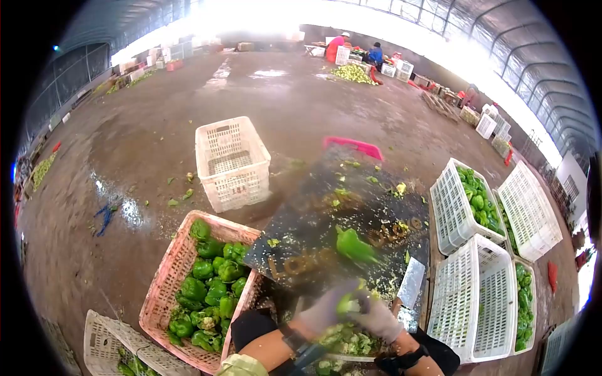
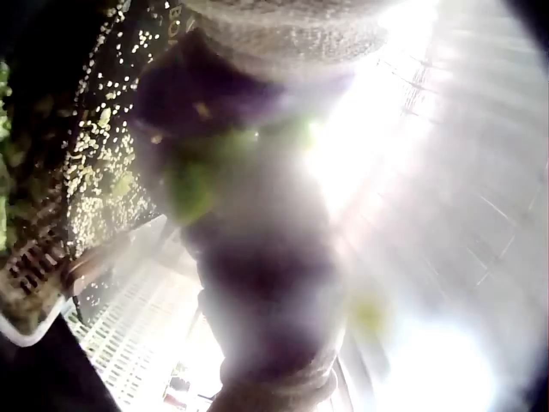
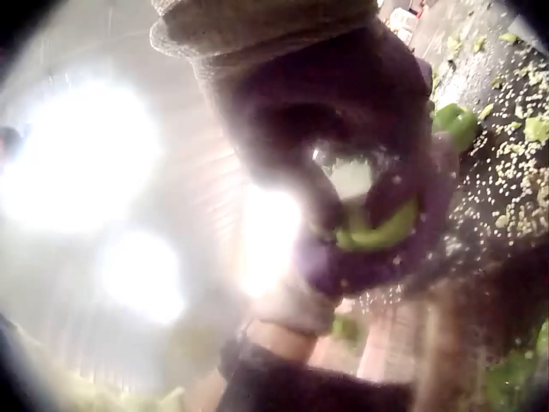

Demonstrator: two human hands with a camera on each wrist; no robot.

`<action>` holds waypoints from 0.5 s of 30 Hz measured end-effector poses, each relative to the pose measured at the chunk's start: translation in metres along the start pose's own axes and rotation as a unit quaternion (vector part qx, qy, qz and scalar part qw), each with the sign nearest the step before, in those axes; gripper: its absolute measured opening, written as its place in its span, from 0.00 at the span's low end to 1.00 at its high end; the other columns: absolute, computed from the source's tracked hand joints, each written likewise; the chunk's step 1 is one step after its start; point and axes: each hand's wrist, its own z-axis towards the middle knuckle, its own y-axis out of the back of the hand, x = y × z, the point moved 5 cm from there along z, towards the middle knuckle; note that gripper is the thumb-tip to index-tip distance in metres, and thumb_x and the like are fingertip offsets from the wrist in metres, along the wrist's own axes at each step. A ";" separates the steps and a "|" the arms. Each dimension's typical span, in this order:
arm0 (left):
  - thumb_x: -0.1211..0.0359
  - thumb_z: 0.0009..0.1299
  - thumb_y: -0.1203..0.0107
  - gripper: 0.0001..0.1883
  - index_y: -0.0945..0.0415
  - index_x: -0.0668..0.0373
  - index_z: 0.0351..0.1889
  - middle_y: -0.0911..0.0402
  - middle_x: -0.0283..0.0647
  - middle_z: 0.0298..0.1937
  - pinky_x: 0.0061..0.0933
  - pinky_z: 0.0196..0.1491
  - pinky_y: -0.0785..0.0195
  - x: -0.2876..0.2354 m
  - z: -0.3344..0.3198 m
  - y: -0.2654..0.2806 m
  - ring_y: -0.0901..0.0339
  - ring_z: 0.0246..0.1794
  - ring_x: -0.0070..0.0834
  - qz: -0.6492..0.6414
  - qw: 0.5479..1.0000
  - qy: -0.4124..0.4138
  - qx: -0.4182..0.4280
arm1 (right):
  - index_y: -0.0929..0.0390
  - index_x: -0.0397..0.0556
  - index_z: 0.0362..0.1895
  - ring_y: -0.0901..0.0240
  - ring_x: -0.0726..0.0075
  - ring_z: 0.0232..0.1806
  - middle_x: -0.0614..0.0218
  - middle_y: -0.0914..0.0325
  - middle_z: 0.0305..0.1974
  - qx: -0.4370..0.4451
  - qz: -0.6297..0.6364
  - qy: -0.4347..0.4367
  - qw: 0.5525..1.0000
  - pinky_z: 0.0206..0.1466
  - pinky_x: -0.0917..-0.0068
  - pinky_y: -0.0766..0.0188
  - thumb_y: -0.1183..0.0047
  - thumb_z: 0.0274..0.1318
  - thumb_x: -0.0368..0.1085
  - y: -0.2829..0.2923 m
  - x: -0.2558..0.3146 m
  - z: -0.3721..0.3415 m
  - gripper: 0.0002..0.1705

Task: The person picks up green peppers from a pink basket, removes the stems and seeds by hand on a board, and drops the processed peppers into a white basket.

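Both gloved hands meet around one green pepper piece (image 1: 351, 305) above a bin of pepper scraps (image 1: 351, 341). The left hand (image 1: 323, 311) grips it from the left, the right hand (image 1: 379, 318) from the right. In the right wrist view, curled fingers surround the pepper (image 3: 382, 233), with a pale core showing between them. The left wrist view is blurred, with some green (image 2: 193, 189) between the gloves. A green pepper (image 1: 356, 245) lies on the dark board (image 1: 301, 219) beyond the hands. A cleaver (image 1: 411, 283) rests at the board's right side.
A pink crate (image 1: 157, 289) of green peppers stands at the left, with an empty white crate (image 1: 235, 182) behind it. White crates (image 1: 453, 301), some holding peppers, line the right. Seeds and scraps cover the board. A pink object (image 1: 354, 146) lies at its far edge.
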 end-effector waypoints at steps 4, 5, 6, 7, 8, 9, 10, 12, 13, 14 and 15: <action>0.74 0.60 0.41 0.21 0.34 0.60 0.52 0.26 0.37 0.43 0.25 0.46 0.31 0.017 0.008 0.016 0.28 0.43 0.24 -0.180 0.982 0.047 -0.039 | 0.29 0.42 0.48 0.27 0.47 0.38 0.52 0.28 0.42 -0.060 -0.146 0.115 0.981 0.44 0.62 0.28 0.50 0.52 0.35 -0.012 0.022 0.003 0.18; 0.75 0.60 0.42 0.20 0.34 0.60 0.50 0.26 0.36 0.43 0.25 0.46 0.31 0.018 0.006 0.018 0.28 0.43 0.23 -0.172 0.983 0.045 -0.053 | 0.29 0.42 0.47 0.28 0.45 0.38 0.51 0.29 0.43 -0.059 -0.183 0.152 0.969 0.44 0.62 0.28 0.51 0.52 0.34 -0.014 0.030 0.004 0.17; 0.76 0.61 0.43 0.19 0.34 0.60 0.49 0.26 0.36 0.42 0.24 0.45 0.31 0.018 0.005 0.019 0.28 0.42 0.23 -0.164 0.983 0.043 -0.068 | 0.28 0.43 0.45 0.29 0.44 0.40 0.50 0.31 0.45 -0.080 -0.279 0.152 0.945 0.43 0.62 0.28 0.54 0.50 0.30 -0.017 0.037 -0.004 0.15; 0.77 0.61 0.44 0.18 0.34 0.59 0.48 0.26 0.35 0.41 0.24 0.44 0.31 0.019 0.003 0.021 0.28 0.42 0.22 -0.155 0.984 0.041 -0.082 | 0.28 0.43 0.44 0.29 0.44 0.41 0.50 0.30 0.45 -0.099 -0.265 0.136 0.949 0.42 0.62 0.27 0.53 0.49 0.31 -0.019 0.034 -0.003 0.15; 0.77 0.62 0.44 0.17 0.34 0.59 0.48 0.26 0.35 0.41 0.24 0.44 0.31 0.016 0.004 0.021 0.28 0.42 0.22 -0.118 0.989 0.019 -0.083 | 0.28 0.43 0.44 0.29 0.45 0.41 0.50 0.30 0.44 -0.118 -0.252 0.120 0.953 0.41 0.63 0.27 0.53 0.49 0.31 -0.020 0.027 -0.001 0.15; 0.74 0.65 0.47 0.14 0.34 0.58 0.48 0.26 0.35 0.41 0.25 0.43 0.30 0.011 0.002 0.021 0.28 0.41 0.22 -0.041 0.995 -0.013 -0.089 | 0.27 0.43 0.43 0.29 0.46 0.41 0.49 0.30 0.43 -0.137 -0.239 0.105 0.956 0.40 0.63 0.27 0.52 0.48 0.31 -0.020 0.024 0.001 0.15; 0.71 0.68 0.50 0.11 0.33 0.57 0.47 0.26 0.36 0.41 0.25 0.41 0.30 -0.003 -0.002 0.014 0.28 0.40 0.22 0.038 0.993 -0.045 -0.101 | 0.28 0.43 0.46 0.26 0.52 0.36 0.52 0.27 0.40 -0.157 -0.258 0.143 0.943 0.36 0.65 0.26 0.50 0.49 0.32 -0.019 0.032 -0.002 0.17; 0.65 0.71 0.53 0.10 0.33 0.57 0.47 0.27 0.35 0.39 0.23 0.40 0.30 0.000 -0.008 0.004 0.28 0.39 0.22 -0.030 0.994 0.004 -0.109 | 0.32 0.43 0.55 0.24 0.58 0.37 0.49 0.26 0.43 -0.084 -0.194 0.060 0.976 0.38 0.67 0.26 0.52 0.52 0.31 -0.016 0.017 0.001 0.23; 0.63 0.72 0.55 0.11 0.33 0.56 0.47 0.27 0.34 0.39 0.23 0.39 0.30 0.002 -0.008 0.003 0.28 0.38 0.22 -0.065 0.991 0.028 -0.114 | 0.34 0.42 0.60 0.22 0.60 0.38 0.47 0.25 0.45 -0.046 -0.161 0.019 0.986 0.39 0.68 0.26 0.54 0.53 0.31 -0.016 0.013 0.003 0.27; 0.62 0.72 0.56 0.11 0.33 0.56 0.47 0.28 0.34 0.39 0.22 0.39 0.30 0.004 -0.009 0.003 0.29 0.38 0.21 -0.088 0.989 0.039 -0.109 | 0.31 0.43 0.56 0.24 0.74 0.30 0.56 0.21 0.39 -0.019 -0.102 -0.083 0.991 0.32 0.76 0.28 0.49 0.54 0.34 -0.013 0.018 -0.002 0.24; 0.61 0.73 0.57 0.11 0.33 0.56 0.47 0.29 0.33 0.39 0.22 0.39 0.31 0.006 -0.008 0.005 0.29 0.37 0.21 -0.111 0.987 0.050 -0.102 | 0.30 0.44 0.55 0.24 0.74 0.28 0.58 0.21 0.36 0.009 -0.075 -0.056 0.996 0.30 0.76 0.28 0.47 0.52 0.34 -0.013 0.016 -0.002 0.24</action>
